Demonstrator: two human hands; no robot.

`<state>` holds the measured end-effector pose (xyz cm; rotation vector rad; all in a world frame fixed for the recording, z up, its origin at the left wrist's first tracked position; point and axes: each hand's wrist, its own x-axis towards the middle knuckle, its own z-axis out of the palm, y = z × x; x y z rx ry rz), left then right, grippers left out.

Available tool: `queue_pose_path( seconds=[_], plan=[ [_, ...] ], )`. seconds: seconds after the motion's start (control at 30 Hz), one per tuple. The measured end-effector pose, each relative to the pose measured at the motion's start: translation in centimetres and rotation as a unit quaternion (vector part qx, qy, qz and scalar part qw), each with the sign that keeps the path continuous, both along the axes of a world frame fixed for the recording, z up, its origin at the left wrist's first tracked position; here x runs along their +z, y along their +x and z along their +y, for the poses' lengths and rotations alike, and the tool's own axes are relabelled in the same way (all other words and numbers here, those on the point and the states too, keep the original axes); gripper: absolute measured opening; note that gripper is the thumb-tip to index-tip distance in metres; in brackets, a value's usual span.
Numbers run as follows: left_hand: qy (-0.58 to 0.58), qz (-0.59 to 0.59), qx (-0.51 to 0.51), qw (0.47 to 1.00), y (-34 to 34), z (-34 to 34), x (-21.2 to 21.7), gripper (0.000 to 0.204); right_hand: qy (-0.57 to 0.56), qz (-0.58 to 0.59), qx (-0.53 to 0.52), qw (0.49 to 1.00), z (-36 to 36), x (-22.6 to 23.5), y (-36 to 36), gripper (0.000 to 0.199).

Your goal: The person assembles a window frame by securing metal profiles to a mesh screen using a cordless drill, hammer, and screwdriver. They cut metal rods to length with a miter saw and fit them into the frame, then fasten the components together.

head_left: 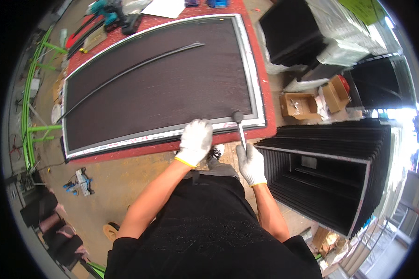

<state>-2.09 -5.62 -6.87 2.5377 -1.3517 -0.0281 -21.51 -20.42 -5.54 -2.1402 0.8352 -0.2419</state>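
A large rectangular panel with a dark brown face and a silver-white frame lies flat before me. My right hand, in a white knit glove, grips the handle of a mallet. The mallet's round black head is over the frame's near right corner. My left hand, gloved the same way, lies on the near edge of the frame with its fingers curled. What is under those fingers is hidden. A long thin black strip lies loose across the panel, its left end reaching past the frame.
The panel rests on a red-topped table. A teal and black cordless tool stands at its far left. Right of the table are an open cardboard box and a stack of black frames. A blue-grey tool is on the floor at left.
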Motion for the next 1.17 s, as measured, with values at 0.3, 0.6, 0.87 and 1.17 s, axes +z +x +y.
queue_pose_path(
  seconds=[0.3,0.6,0.87,1.17],
  plan=[
    [-0.069,-0.05,0.044,0.995,5.1,13.5,-0.2,0.018,-0.102,0.054,0.098,0.988,4.9,-1.1,4.5,0.033],
    [-0.005,0.015,0.06,0.998,8.1,18.7,-0.8,0.011,-0.111,-0.003,0.109,0.988,12.7,0.8,8.2,0.033],
    [-0.125,-0.06,0.078,0.987,16.7,40.9,-1.3,0.026,-0.13,0.086,0.115,0.981,22.9,0.4,13.2,0.041],
    [-0.047,-0.051,0.112,0.991,21.2,51.8,-2.1,0.036,-0.049,0.181,0.187,0.964,31.2,0.1,19.7,0.043]
  ],
)
